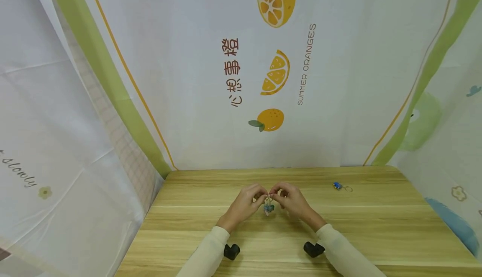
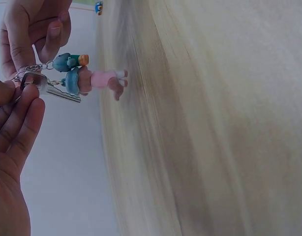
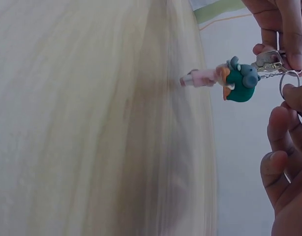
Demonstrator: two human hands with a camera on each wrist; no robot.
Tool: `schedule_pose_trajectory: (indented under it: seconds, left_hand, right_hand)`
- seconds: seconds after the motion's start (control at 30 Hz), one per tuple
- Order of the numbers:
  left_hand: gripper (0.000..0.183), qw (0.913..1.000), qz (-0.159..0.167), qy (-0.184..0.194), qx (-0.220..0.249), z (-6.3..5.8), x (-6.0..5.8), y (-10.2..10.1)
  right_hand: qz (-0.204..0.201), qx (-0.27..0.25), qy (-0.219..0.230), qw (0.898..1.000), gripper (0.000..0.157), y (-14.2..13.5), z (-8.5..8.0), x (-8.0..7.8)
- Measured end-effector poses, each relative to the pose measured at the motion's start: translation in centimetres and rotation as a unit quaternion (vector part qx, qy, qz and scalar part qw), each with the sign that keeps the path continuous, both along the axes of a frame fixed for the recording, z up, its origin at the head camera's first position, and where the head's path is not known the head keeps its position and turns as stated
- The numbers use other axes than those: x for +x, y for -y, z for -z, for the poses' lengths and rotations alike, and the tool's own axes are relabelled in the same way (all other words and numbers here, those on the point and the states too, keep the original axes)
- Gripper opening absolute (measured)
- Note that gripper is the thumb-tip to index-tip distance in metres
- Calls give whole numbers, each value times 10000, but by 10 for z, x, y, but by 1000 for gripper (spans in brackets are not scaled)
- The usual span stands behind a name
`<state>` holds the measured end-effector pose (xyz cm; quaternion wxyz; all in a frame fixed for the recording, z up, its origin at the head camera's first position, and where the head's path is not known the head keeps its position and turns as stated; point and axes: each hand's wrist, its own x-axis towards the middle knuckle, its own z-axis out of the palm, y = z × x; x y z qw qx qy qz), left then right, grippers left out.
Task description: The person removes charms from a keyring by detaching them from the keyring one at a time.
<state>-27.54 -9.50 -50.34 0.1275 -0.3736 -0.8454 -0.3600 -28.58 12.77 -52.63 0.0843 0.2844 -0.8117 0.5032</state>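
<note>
Above the table, both hands meet at a small bunch of key and charms. My left hand (image 1: 244, 203) pinches the head of a silver key (image 2: 65, 94) between thumb and fingers. Opposite it, my right hand (image 1: 293, 202) pinches a metal split ring (image 3: 282, 84). A short chain runs from the ring to a grey-and-green elephant charm (image 3: 239, 84). Beside that dangles a figure charm (image 2: 103, 79) with a blue cap and pink body. Fingertips hide how key and ring are joined; I cannot tell whether the key is threaded on it.
Toward the back right of the wooden table (image 1: 188, 218) lies a blue figure keychain (image 1: 337, 185) with its ring (image 1: 348, 189). Black wrist devices (image 1: 231, 252) sit below both forearms. A printed white cloth (image 1: 188, 80) hangs behind the table, and others hang at the sides.
</note>
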Motion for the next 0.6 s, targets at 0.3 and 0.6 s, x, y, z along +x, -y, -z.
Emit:
schedule_pose_trajectory:
  seconds: [0.3, 0.6]
  left_hand:
    - [7, 10000, -31, 65, -9, -1, 1, 0]
    - [8, 9999, -11, 98, 37, -1, 1, 1]
  right_hand:
    - [37, -5, 261, 9997, 5, 1, -1, 0]
    - [266, 11, 566, 9980, 6, 6, -4, 2]
